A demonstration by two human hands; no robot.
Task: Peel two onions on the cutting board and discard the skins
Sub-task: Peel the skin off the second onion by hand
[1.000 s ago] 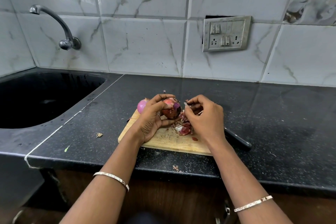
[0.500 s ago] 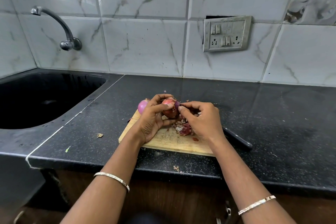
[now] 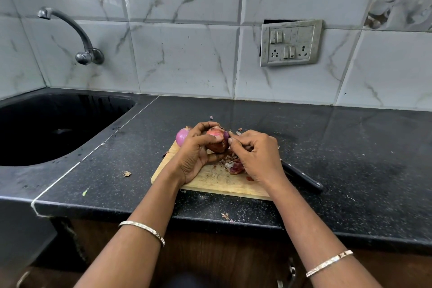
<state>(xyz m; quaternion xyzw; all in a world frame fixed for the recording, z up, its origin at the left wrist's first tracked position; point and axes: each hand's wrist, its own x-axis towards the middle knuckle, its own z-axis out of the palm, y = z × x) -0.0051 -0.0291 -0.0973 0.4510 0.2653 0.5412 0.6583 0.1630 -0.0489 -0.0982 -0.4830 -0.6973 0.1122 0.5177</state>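
Peeling the second onion looks in hand: over the far end of the pale wooden cutting board (image 3: 210,183), the left hand (image 3: 192,155) grips a half-skinned red onion (image 3: 216,140), while the right hand (image 3: 256,158) has its fingers (image 3: 231,141) pinching the purple skin flap (image 3: 225,135). Next, tear that flap free downward.

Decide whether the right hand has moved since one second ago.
Yes. Against the cutting board, the right hand shifted left; its fingertips now meet the onion in the left hand.
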